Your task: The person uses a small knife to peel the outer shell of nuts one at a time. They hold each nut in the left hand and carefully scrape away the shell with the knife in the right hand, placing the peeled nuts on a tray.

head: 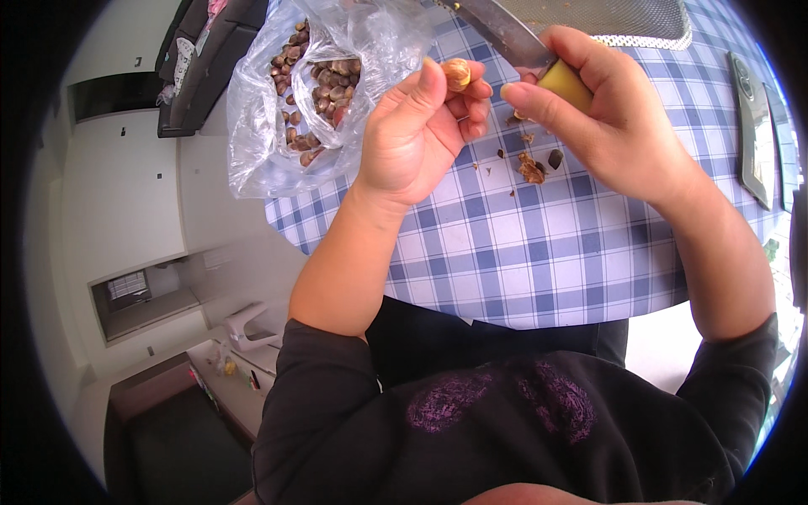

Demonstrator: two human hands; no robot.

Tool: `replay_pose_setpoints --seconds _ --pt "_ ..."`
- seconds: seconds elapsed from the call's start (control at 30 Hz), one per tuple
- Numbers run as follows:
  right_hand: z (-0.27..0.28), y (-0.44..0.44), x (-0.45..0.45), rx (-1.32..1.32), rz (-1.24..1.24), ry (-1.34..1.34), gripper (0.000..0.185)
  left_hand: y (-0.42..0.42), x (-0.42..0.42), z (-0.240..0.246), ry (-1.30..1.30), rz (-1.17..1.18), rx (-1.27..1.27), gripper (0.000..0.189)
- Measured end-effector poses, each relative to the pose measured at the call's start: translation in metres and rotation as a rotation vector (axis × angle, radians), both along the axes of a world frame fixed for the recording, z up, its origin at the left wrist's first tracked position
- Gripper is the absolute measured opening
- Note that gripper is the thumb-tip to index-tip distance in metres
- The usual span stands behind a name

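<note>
Between the thumb and fingertips of my left hand is a small brown nut with a streaked, partly yellowish surface. My right hand grips a kitchen knife by its yellow handle. The wide metal blade points up and to the left, above and to the right of the nut and apart from it. Bits of brown husk and a dark shell piece lie on the tablecloth below the hands. Left of my left hand, a clear plastic bag holds many similar brown nuts.
A metal mesh basket sits at the table's far right. Near the right edge lies a smartphone. The blue-and-white checked tablecloth covers the table. Beyond its left side are a dark sofa and a pale floor.
</note>
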State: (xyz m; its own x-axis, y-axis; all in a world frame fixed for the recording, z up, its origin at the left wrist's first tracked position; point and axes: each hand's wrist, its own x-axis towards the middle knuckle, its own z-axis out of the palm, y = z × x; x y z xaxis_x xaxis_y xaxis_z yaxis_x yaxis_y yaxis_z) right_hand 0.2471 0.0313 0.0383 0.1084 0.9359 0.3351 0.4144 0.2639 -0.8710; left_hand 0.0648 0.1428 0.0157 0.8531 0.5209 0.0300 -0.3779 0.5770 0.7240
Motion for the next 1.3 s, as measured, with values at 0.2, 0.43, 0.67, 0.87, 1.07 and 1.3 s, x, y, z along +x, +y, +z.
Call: replay_pose_setpoints --seconds 0.2,0.43,0.67,0.87,1.07,1.3 --pt "0.004 -0.002 0.003 -0.086 -0.013 0.15 0.03 -0.009 0.011 0.015 0.304 0.459 0.672 0.026" --pt "0.011 -0.006 0.006 -0.064 0.067 0.191 0.029 0.042 0.073 0.058 0.768 0.659 1.235 0.025" --pt "0.004 -0.003 0.015 -0.039 -0.019 0.278 0.032 0.094 -0.013 0.086 1.01 1.139 1.356 0.02" --pt "0.004 -0.003 0.01 -0.103 0.062 0.348 0.032 0.117 -0.113 0.033 1.628 0.567 1.27 0.026" --pt "0.002 0.001 0.012 -0.158 0.027 0.354 0.035 0.102 -0.095 0.018 1.655 0.589 1.574 0.042" --pt "0.002 0.003 0.016 -0.169 0.005 0.304 0.032 0.096 -0.054 0.02 1.257 0.586 1.916 0.026"
